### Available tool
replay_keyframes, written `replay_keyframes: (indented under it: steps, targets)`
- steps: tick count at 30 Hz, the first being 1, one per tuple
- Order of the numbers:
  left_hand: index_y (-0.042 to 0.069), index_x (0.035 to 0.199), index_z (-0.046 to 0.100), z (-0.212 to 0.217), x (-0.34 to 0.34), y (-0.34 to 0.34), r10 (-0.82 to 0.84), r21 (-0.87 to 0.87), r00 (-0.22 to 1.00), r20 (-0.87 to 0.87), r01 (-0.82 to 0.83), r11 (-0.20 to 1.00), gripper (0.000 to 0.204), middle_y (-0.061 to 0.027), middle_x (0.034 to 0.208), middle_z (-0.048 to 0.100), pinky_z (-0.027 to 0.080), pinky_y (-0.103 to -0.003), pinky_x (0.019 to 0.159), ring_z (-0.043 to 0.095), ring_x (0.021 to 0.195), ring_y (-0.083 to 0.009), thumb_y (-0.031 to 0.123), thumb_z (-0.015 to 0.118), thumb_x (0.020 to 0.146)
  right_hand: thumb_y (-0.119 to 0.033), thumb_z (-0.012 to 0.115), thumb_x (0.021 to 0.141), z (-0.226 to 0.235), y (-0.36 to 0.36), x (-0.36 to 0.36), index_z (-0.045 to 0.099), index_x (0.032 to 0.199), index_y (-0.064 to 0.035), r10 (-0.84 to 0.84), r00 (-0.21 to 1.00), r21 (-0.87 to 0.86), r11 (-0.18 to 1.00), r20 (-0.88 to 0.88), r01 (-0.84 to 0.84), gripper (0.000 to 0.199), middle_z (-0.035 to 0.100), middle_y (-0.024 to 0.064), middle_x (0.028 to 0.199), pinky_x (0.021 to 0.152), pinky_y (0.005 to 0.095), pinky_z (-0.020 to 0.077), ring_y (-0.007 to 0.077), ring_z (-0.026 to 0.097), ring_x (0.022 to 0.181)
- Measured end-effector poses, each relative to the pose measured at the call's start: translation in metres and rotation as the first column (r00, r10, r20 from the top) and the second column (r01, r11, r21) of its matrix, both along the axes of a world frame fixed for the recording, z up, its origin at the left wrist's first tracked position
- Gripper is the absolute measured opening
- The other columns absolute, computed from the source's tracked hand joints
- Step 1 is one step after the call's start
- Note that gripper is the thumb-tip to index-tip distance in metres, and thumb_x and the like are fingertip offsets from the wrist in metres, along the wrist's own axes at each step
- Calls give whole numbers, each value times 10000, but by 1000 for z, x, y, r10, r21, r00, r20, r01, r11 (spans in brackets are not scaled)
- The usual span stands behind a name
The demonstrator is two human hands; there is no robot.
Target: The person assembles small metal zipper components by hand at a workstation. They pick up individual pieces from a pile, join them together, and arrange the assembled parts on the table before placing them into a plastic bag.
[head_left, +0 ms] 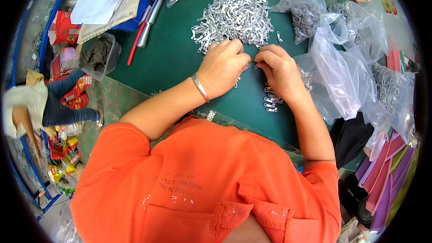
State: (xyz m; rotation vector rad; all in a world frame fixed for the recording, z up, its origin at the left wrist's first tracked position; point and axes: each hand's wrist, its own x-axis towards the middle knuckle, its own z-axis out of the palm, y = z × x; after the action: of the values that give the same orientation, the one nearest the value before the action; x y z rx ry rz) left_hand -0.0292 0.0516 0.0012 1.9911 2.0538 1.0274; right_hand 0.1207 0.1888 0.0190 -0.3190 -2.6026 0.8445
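A heap of silver zipper sliders (238,15) lies on the dark green tabletop (175,36). At its near edge, my left hand (222,67) is closed in a pinch, with a small slider at the fingertips. Just to the right, my right hand (281,69) also pinches a small metal slider between thumb and finger. The fingertips of both hands are close together but apart. Below the right palm lies a small group of sliders (271,101), partly hidden by that hand. One loose slider (279,37) rests right of the heap.
Clear plastic bags (335,72) of metal parts crowd the right side. At the left are a red pen (138,42), a silver-handled tool (150,20), papers (96,4) and a plastic tub (110,58). A person in jeans (65,103) is beyond the table's left edge.
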Motion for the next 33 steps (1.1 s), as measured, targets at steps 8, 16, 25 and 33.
replay_keyframes:
  steps: [8, 16, 25, 33]
  targets:
    - [32, 850, 635, -2, -4, -4, 2, 74, 996, 86, -8, 997, 127, -88, 864, 578, 478, -395, 720, 588, 805, -295, 10, 732, 771, 32, 689, 768, 38, 10, 33, 663, 843, 21, -105, 909, -355, 897, 403, 262, 80, 643, 162, 813, 695, 396, 514, 362, 635, 746]
    - [15, 908, 636, 13, 5, -8, 25, 74, 963, 270, -47, 996, 111, -100, 876, 647, 528, -330, 655, 650, 749, -259, -6, 701, 821, 7, 663, 782, -2, 9, -1, 635, 871, -12, -200, 979, 34, 979, 37, 199, 95, 631, 169, 839, 728, 468, 512, 387, 626, 842]
    - [45, 876, 660, -7, 6, -11, -134, 122, 984, 119, 120, 985, 146, -89, 1010, 718, 532, -371, 867, 683, 972, -277, -52, 693, 771, 82, 629, 747, 19, 4, 5, 687, 884, -2, -25, 965, -39, 999, 262, 36, 171, 626, 172, 859, 751, 460, 522, 385, 638, 835]
    - [67, 838, 671, 1, 0, -17, -107, 130, 992, 62, 98, 987, 175, -73, 1025, 713, 493, -384, 879, 656, 1013, -267, -71, 671, 731, 36, 653, 813, 8, 4, 3, 670, 894, -9, -238, 970, -59, 969, 49, 241, 94, 623, 165, 874, 721, 439, 516, 384, 633, 828]
